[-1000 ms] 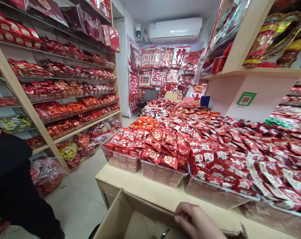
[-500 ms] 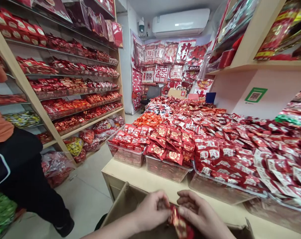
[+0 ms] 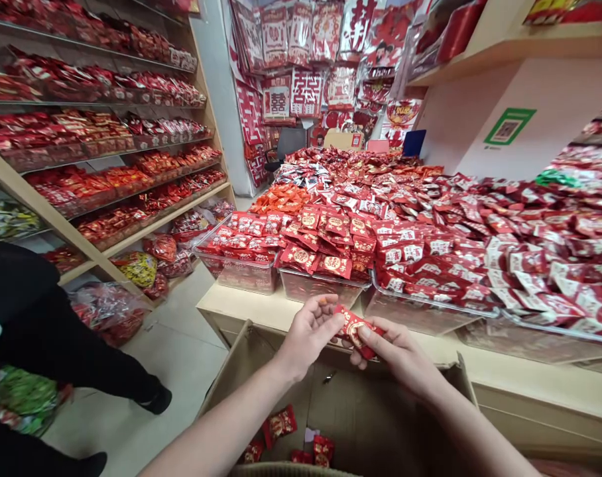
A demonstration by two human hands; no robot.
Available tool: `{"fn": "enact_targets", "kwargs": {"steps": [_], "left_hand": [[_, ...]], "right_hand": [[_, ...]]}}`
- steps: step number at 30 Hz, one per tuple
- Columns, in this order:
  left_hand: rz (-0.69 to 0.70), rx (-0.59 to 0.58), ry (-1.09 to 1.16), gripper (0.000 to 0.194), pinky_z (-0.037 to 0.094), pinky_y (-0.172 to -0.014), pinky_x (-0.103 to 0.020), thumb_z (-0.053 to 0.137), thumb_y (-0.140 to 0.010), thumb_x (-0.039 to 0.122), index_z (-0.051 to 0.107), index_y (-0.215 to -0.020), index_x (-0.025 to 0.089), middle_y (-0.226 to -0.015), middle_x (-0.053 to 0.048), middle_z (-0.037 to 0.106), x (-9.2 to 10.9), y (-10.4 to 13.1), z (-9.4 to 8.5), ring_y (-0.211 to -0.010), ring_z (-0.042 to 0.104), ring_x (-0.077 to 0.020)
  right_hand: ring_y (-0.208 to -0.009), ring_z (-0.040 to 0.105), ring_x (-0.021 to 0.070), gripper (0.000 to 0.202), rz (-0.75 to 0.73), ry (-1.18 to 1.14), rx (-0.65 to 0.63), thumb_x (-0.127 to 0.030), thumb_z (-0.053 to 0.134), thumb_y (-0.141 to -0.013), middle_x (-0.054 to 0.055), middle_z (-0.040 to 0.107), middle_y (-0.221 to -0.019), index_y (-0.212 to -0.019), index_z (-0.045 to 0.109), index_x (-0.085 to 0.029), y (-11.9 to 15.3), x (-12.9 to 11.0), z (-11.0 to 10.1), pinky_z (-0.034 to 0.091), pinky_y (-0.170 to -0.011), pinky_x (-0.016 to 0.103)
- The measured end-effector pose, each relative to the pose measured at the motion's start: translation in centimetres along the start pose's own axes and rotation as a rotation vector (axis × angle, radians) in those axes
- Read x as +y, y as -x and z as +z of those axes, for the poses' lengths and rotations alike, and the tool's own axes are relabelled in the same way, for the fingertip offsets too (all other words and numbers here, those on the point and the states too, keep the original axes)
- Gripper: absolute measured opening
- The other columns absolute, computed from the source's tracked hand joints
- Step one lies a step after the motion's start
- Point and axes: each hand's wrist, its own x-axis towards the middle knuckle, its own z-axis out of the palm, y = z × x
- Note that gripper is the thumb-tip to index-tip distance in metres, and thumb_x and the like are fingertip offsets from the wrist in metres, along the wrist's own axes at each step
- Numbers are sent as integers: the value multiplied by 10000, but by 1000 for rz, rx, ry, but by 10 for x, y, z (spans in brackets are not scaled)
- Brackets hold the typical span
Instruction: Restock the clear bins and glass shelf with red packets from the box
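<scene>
Between my two hands is a small red candy packet [image 3: 351,326] with gold print, held above an open cardboard box [image 3: 380,404]. My left hand [image 3: 311,334] pinches its left end between thumb and fingers. On its right end, my right hand [image 3: 393,348] presses a thumb on top with the fingers beneath. A few similar packets [image 3: 281,424] lie at the bottom of the box, near its front wall. Beyond my hands, a clear bin [image 3: 323,286] is heaped with red and gold packets of like look.
More clear bins [image 3: 420,311] of red packets line the pale counter [image 3: 510,364]. Stocked shelves [image 3: 102,258] rise on the left, with bagged goods [image 3: 107,308] on the floor. A person in black trousers [image 3: 77,331] stands at the left.
My view has tilted down, bringing the box's inside and its packets into sight. Both hands have risen in the picture, and the packet now lies flatter, gripped at both ends.
</scene>
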Motion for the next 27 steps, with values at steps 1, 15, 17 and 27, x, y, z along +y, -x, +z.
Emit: {"fn": "enact_targets", "kwargs": {"steps": [1, 15, 17, 27], "left_hand": [[-19, -20, -41, 228, 419, -609, -203, 607, -705, 278, 561, -886, 147, -768, -9, 584, 0, 0, 0, -676, 527, -89], [-27, 66, -37, 196, 438, -615, -194, 637, -686, 268, 616, -818, 124, -756, -23, 639, -6, -4, 1, -650, 543, -82], [-1, 47, -82, 249, 440, -662, -202, 662, -661, 242, 598, -870, 125, -809, -29, 641, -4, -6, 0, -698, 550, -90], [-39, -102, -280, 245, 445, -669, -241, 642, -655, 225, 554, -864, 134, -772, -28, 615, -1, -2, 1, -692, 559, -115]], "right_hand": [[-545, 544, 114, 276, -3, 0, -9, -397, 510, -786, 28, 604, -628, -834, 558, -129, -1, 0, 1, 439, -548, 250], [-582, 493, 118, 255, -128, 197, 148, -388, 539, -755, 7, 573, -619, -759, 620, -146, -10, 8, -3, 399, -556, 234], [-579, 507, 118, 251, -105, 152, 168, -386, 557, -743, 10, 581, -624, -788, 612, -145, -11, 9, -3, 416, -562, 239], [-728, 569, 160, 279, -177, 163, 128, -368, 544, -761, 54, 616, -841, -958, 536, -171, -11, 15, -5, 484, -654, 299]]}}
